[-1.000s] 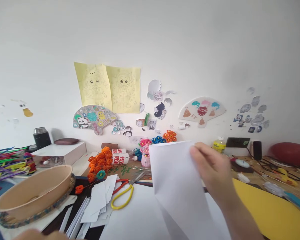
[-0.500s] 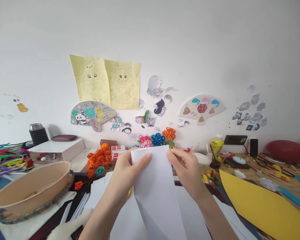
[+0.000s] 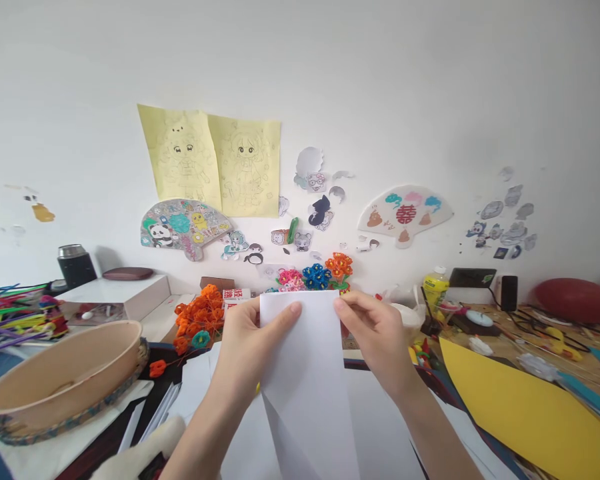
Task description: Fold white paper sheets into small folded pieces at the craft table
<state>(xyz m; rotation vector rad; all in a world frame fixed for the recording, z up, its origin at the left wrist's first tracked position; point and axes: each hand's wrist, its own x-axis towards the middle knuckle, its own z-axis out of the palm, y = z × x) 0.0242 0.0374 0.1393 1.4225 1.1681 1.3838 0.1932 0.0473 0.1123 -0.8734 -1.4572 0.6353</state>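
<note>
A folded white sheet of paper (image 3: 307,373) stands up in the middle, held between both hands. My left hand (image 3: 253,340) is closed on its upper left edge, thumb flat across the front and the other fingers behind. At the upper right corner, my right hand (image 3: 375,333) pinches the paper between thumb and index finger. The fingers behind the sheet are hidden. More white sheets (image 3: 380,420) lie on the table under the held one.
An oval tan basket (image 3: 65,373) stands at left, near orange pipe-cleaner flowers (image 3: 200,317). Yellow card (image 3: 520,407) lies at right. A black thermos (image 3: 77,267), a yellow bottle (image 3: 435,290) and a red oval object (image 3: 575,300) are at the back, before the wall.
The paper's top has turned slightly more square to me, and its upper edge looks straighter. Both hands keep their grip, with the right hand shifted slightly to the right.
</note>
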